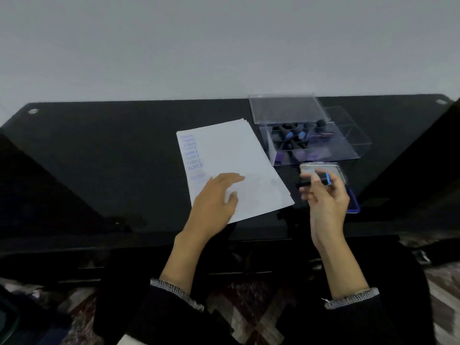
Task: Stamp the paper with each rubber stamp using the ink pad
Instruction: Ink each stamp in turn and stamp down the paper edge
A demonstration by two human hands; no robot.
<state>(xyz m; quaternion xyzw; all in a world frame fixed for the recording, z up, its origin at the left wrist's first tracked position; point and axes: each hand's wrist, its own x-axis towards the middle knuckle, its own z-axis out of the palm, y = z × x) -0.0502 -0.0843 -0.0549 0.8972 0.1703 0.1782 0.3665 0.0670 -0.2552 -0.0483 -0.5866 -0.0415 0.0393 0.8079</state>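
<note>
From the head camera: the left hand [216, 195] lies flat on the near part of the paper [231, 168], fingers straight, pinning the sheet to the dark glass table [104, 155]. Down the paper's left edge runs a column of blue prints, several reading SAMPLE, with a paler mark below them, just far of the fingers. Over on the right, the right hand [323, 197] pinches a black rubber stamp [315, 180] with a blue band, lifted clear and hovering above the ink pad [348, 192], whose silver lid stands open at the far side. Beyond the pad sits the clear plastic box [313, 143], lid up, with more black and blue stamps lying in its compartments.

Reading the step: this looks like the inking stage for one more stamp, though whether its face is already wet I cannot tell. The next move calls for a square press on the pad if it is dry, then a carry leftward to bare paper beside or below the column, clear of the holding fingers.
</note>
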